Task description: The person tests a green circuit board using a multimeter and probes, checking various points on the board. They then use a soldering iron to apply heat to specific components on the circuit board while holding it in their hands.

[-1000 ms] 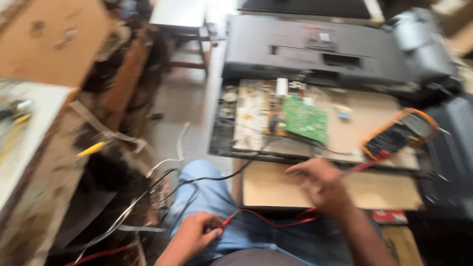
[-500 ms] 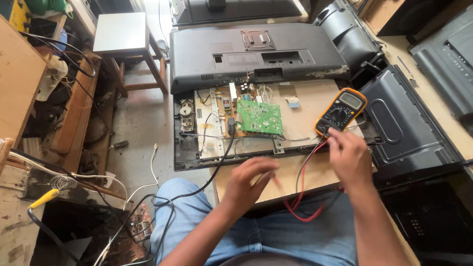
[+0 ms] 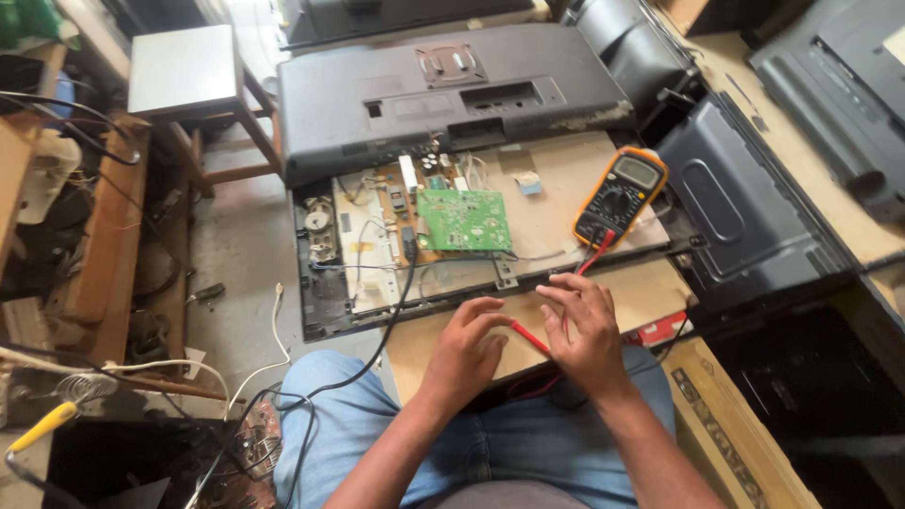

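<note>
My left hand (image 3: pixel 467 351) and my right hand (image 3: pixel 584 330) meet over a wooden board (image 3: pixel 650 287) on my lap. Between them they hold a red test probe (image 3: pixel 530 337), the left fingers at its near end, the right fingers curled over its far end. Red and black leads run from there up to an orange multimeter (image 3: pixel 620 195) lying on the opened monitor chassis (image 3: pixel 452 236). A green circuit board (image 3: pixel 462 221) and a tan power board (image 3: pixel 382 221) lie exposed in the chassis. The grey back cover (image 3: pixel 443 94) leans behind them.
A black cable (image 3: pixel 391 311) runs from the chassis down past my left knee. Dark screen housings (image 3: pixel 754 217) lie to the right. A small wooden stool (image 3: pixel 189 75) stands at the back left. Wires and a yellow-handled tool (image 3: pixel 42 426) clutter the floor on the left.
The view has swung and steadied. My right hand has come down from the multimeter to the red probe, and my left hand has moved right to meet it.
</note>
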